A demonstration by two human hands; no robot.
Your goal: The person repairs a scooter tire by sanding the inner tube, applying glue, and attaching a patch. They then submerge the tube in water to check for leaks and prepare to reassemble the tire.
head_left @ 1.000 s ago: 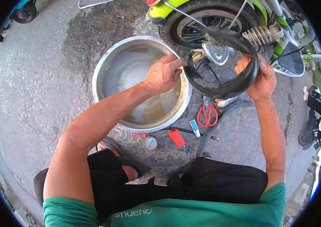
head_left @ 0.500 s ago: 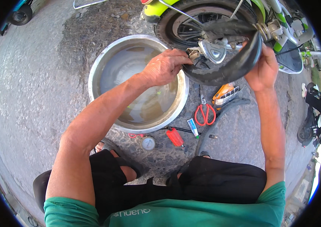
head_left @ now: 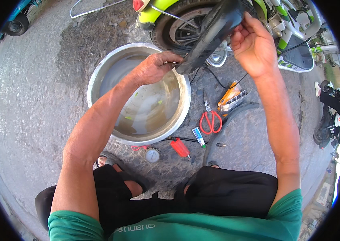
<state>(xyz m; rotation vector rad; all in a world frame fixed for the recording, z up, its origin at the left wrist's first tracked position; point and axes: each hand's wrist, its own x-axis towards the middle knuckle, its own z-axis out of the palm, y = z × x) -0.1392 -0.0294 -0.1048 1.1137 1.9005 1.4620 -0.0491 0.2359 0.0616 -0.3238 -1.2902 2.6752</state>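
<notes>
A black rubber inner tube (head_left: pixel 210 38) slants between my hands, in front of the wheel of a green and white bike. My left hand (head_left: pixel 156 68) pinches its lower end, over the far right part of a metal basin (head_left: pixel 185 100) holding cloudy water. Higher up, my right hand (head_left: pixel 255 48) grips the tube with its fingertips, palm partly turned towards me. The tube's far end passes out at the top of the view.
Red-handled scissors (head_left: pixel 211 122), an orange packet (head_left: pixel 231 96), a small glue tube (head_left: pixel 198 137), a red-handled tool (head_left: pixel 180 148) and a round gauge (head_left: pixel 152 155) lie on the pavement. The bike's rear wheel (head_left: pixel 182 30) stands beyond the basin.
The inner tube has gone from a curved, sagging shape to a straighter slant. My right hand has moved up and left, and the left hand slightly left with the tube's end.
</notes>
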